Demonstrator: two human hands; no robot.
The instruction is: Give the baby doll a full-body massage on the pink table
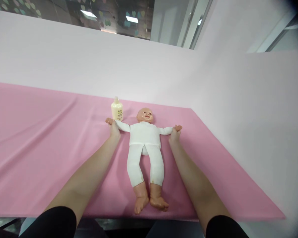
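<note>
A baby doll (145,134) with a white cloth body lies on its back, its head towards the wall and its bare feet towards me. Both its arms are stretched out sideways. My left hand (114,129) is closed around the doll's wrist on the left side. On the other side, my right hand (174,135) grips the opposite wrist, and the doll's small fingers stick out past it. Just behind my left hand stands an upright bottle (117,110) of pale yellow liquid with a label.
A pink sheet (52,142) with some creases covers the table, whose front edge runs close to my body. White walls (89,62) rise along the back and the right side. Above the back wall is a window (114,16) with reflected lights.
</note>
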